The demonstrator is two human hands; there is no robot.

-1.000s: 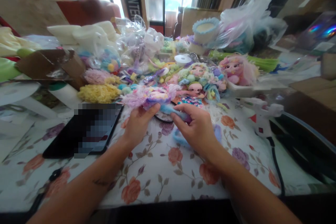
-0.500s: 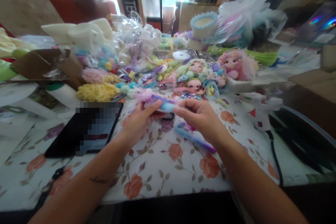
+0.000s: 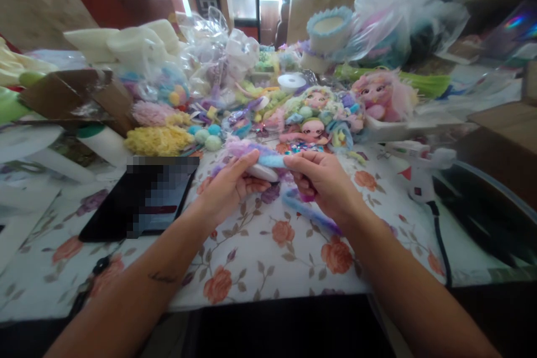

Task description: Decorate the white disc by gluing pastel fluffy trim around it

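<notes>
Here, the left hand (image 3: 230, 182) and right hand (image 3: 326, 178) clamp their fingers on the fuzzy strip (image 3: 271, 159) at twelve o'clock, seemingly, blur allowing, to hold it taut over a white piece (image 3: 264, 173).

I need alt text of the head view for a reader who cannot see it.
The left hand and right hand hold a fuzzy blue-purple strip above a flowered tablecloth. Dolls and yellow fluff lie behind; a tablet is at left, a white glue gun at right.
</notes>
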